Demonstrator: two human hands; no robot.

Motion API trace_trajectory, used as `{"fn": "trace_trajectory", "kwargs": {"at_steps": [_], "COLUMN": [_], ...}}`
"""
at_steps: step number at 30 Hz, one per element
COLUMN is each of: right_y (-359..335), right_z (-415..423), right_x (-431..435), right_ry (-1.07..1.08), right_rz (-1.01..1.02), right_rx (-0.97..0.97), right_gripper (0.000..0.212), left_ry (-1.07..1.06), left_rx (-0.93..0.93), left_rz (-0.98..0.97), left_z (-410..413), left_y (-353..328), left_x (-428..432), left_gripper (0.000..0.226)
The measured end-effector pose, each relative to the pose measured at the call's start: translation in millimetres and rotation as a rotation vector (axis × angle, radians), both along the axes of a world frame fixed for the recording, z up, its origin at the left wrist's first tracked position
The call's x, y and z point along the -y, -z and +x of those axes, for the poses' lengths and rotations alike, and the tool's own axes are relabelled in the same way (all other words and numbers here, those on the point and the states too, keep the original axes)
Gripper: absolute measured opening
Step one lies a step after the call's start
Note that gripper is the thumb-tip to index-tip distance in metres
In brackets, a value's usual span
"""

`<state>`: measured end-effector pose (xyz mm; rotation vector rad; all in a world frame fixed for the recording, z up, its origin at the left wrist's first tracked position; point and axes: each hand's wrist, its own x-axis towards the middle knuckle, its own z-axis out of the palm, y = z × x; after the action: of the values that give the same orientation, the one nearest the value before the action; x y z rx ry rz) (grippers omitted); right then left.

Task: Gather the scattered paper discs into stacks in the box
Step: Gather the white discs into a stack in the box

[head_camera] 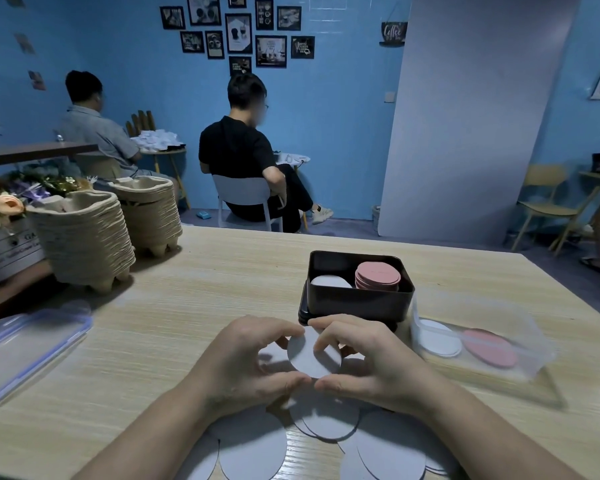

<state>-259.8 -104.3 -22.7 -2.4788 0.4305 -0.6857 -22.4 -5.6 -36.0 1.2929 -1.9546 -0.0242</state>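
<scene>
Edges of white disc [309, 358] behind left hand [246, 362] and right hand [378, 362]

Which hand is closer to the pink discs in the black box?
The right hand. It is just in front of the black box with the pink discs inside; the left hand is farther to the left. Both pinch a white disc.

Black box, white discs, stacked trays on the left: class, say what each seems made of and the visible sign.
Black box: likely metal or hard plastic, matte; thin stiff walls, rounded corners. White discs: thin matte card or paper; flat, clean-cut edges. Stacked trays: probably moulded paper pulp; rough beige ridged surface.
</scene>
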Motion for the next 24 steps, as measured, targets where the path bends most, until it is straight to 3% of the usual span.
{"fn": "trace_trajectory", "kwargs": {"at_steps": [6,11,17,24], "right_y": [4,5,4,3], "right_z": [2,-3,-5,0], "right_x": [3,4,3,-2], "right_ry": [0.018,0.020,0.026,0.018], "right_rz": [-0.025,-0.020,-0.038,-0.044], "right_rx": [-0.029,-0.001,-0.037,-0.064], "right_gripper": [0.028,0.024,0.029,0.031], "left_ry": [0.010,-0.036,-0.077,-0.039], "left_rx": [0.041,0.004,0.143,0.162], "left_rz": [0.152,0.152,0.267,0.403], "left_z": [3,9,38,55], "left_y": [-6,-19,-18,-6], "left_x": [3,0,-24,-57], "left_gripper": [0.061,0.042,0.026,0.075]}}
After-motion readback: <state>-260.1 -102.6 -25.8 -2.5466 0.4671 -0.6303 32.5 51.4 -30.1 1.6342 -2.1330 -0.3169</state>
